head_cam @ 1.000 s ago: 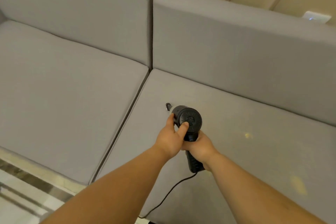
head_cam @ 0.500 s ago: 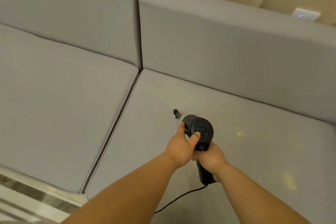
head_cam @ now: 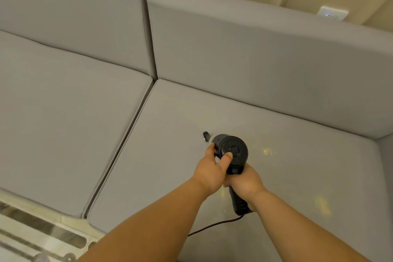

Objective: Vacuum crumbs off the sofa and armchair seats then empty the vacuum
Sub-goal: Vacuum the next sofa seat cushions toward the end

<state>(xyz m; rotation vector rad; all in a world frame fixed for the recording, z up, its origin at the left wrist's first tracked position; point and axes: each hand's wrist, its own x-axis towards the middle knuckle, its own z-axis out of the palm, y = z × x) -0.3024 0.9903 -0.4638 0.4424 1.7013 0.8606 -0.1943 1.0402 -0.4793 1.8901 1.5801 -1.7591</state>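
While both hands steer the tool, entries follow.

Tool: black handheld vacuum, held just above the right seat cushion of the grey sofa; nozzel tip low over the fabric, contact not resolvable.

Left grip: left hand clenched on the motor body, thumb on the rear vent cap.

Right grip: right hand wrapped around the handle; cord trails toward the front edge.

Crumbs: yellow patch just right of the vacuum; second patch nearer the cushion front, well apart from the nozzle; specks by the handle.

Technique (judgement): swing the nozzle right, keep it flat and slow over each patch, mind the cord does not drag crumbs.

Container: dust bin inside the vacuum body; contents not visible. Emptying not yet done.

Progress (judgement): early; armchair not in view.
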